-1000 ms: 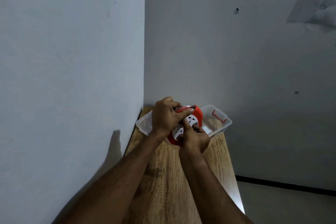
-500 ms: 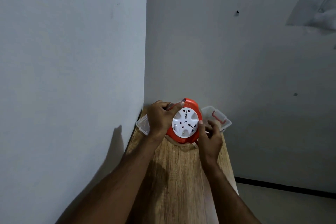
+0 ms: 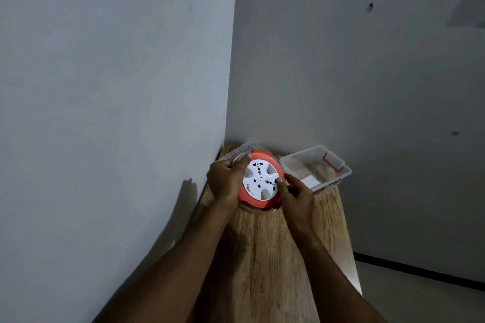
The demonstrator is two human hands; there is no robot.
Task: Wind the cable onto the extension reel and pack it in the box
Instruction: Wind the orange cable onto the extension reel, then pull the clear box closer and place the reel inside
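The extension reel is a round orange drum with a white socket face, held up over the far end of the wooden table. My left hand grips its left rim with curled fingers. My right hand holds the right rim, its thumb on the white face. A clear plastic box with a red clip stands open just right of the reel. The cable itself is not visible.
A clear lid lies behind the reel by the wall corner. Grey walls close in on the left and behind. The table's right edge drops to the floor.
The reel has turned so its white face points at me and has shifted left, uncovering the box. My right hand moved from under the reel to its right rim.
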